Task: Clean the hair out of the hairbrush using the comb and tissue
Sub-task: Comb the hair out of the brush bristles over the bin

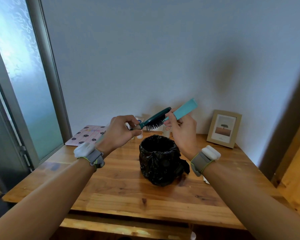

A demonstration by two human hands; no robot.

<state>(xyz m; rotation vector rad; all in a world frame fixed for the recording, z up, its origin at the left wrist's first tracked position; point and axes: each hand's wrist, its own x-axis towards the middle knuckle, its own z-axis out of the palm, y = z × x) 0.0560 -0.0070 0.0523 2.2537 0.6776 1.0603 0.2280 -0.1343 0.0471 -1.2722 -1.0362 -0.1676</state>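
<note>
The fingers and thumb of the left hand (119,131) are curled round the handle of one dark teal hairbrush (155,119), which is held above the table with its black bristles facing down and toward the viewer. The fingers of the right hand (182,130) are pinched round one light teal comb (184,110), whose near end is laid against the far tip of the brush head, while its other end is angled up and to the right. Both are held just above and beyond one small bin lined with a black bag (160,159), which is set near the middle of the wooden table (125,193). A tissue cannot be made out with certainty.

Two grey wrist straps are worn, one on each wrist, each carrying a white device (212,152). At the far left of the table one pink patterned notebook (87,135) is laid flat. Behind the hands a few small white tubes or bottles (140,121) are partly hidden; they cannot be counted exactly, and their labels are too small to be read. At the far right one wooden picture frame (223,128) is leaned against the wall, showing a single tree; its caption is illegible.
</note>
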